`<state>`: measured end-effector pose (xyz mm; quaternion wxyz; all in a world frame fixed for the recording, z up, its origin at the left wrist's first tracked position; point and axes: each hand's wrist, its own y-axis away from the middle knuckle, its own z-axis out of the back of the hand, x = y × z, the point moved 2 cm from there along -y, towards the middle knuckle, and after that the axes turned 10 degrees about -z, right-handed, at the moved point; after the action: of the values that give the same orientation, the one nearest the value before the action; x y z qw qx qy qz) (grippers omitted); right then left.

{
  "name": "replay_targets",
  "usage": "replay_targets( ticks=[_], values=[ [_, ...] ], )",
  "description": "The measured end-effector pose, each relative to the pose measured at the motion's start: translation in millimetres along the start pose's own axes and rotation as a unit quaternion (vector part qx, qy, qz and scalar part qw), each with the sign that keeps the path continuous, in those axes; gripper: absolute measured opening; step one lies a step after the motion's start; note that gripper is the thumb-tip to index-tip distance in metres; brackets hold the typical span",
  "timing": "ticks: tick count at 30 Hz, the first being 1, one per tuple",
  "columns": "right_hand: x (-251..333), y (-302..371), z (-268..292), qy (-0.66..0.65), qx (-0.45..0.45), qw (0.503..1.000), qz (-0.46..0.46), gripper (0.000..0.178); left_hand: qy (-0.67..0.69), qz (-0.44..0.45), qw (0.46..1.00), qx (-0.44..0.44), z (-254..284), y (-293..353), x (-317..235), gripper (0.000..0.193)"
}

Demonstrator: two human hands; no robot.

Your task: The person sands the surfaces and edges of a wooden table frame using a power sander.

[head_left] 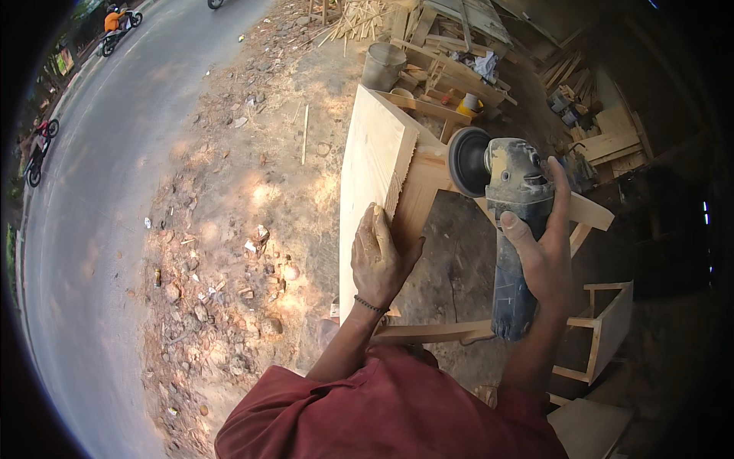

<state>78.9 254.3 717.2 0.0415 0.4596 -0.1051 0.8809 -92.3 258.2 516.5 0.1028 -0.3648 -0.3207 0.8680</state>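
Observation:
My right hand (547, 245) grips a dusty, worn angle grinder (514, 206) by its body, thumb on the near side and fingers round the far side. The grinder's round dark disc (468, 162) faces left, close to a wooden crosspiece; whether it touches cannot be told. My left hand (378, 256) lies flat on the edge of a pale wooden board (371, 157), fingers stretched out and thumb apart, with wood dust on the skin. The board belongs to a wooden frame, and its right edge looks rough and ridged.
A grey bucket (382, 67) and a yellow container (470, 105) stand beyond the frame among wood scraps. Another wooden frame (600, 329) is at the right. Rubble (202, 306) litters the ground at left, beside a road (99, 229) with motorbikes.

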Motion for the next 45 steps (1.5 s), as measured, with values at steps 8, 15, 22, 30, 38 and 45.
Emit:
replay_targets(
  ticks=[8,15,22,30,38,45],
  values=[
    [25.6,10.0,-15.5,-0.006,0.036,0.999,-0.038,0.092,-0.036,-0.044,0.998,-0.025,4.7,12.0,0.4,0.101],
    [31.1,9.9,-25.2,-0.001,0.058,0.997,-0.049,0.093,0.017,-0.025,0.999,-0.037,3.2,17.9,4.6,0.090],
    [32.1,5.5,-26.5,0.056,0.055,0.996,-0.037,0.093,0.013,-0.010,0.999,-0.034,0.0,21.4,5.1,0.089],
    [35.3,3.1,-24.8,0.070,0.071,0.993,-0.056,0.093,0.011,-0.010,0.999,-0.040,-3.3,21.4,2.0,0.093],
    [-16.3,-5.0,31.3,0.076,-0.003,0.995,-0.067,0.087,-0.015,-0.009,0.999,-0.043,-11.7,18.8,5.6,0.099],
    [-96.3,-25.6,140.1,0.102,-0.077,0.982,-0.137,0.084,-0.025,0.035,0.999,-0.007,-13.4,9.6,-3.1,0.111]
  ],
)
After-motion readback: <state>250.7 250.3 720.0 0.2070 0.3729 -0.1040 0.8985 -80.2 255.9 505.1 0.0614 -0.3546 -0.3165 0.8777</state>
